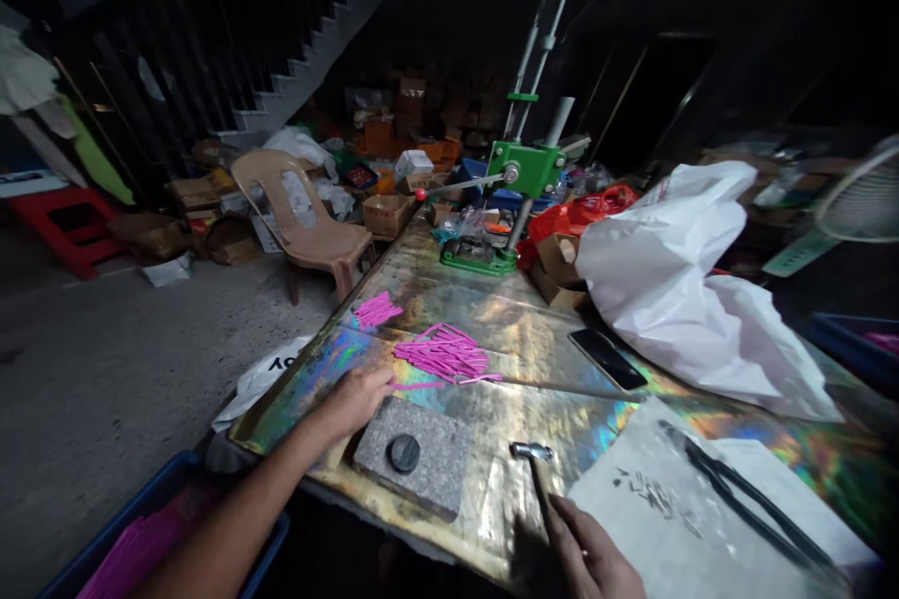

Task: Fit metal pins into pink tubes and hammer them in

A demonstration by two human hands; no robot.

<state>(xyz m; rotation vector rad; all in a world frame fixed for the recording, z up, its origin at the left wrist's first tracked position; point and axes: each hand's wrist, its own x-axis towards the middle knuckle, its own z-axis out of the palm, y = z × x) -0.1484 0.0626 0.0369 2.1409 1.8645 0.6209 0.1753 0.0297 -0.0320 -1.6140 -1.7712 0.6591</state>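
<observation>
My left hand is closed at the left side of the table, its fingertips on one end of a thin pink stick. Behind it lies a loose pile of pink sticks, with a smaller bunch of pink sticks farther back. Just in front of that hand is a grey stone block bearing a round dark metal piece. At the front edge, my right hand grips the handle of a small hammer, whose head is right of the block.
Small metal pieces and long-handled pliers lie on a pale sheet at right. Behind are a phone, a large white bag and a green hand press. A blue bin stands below left, near a plastic chair.
</observation>
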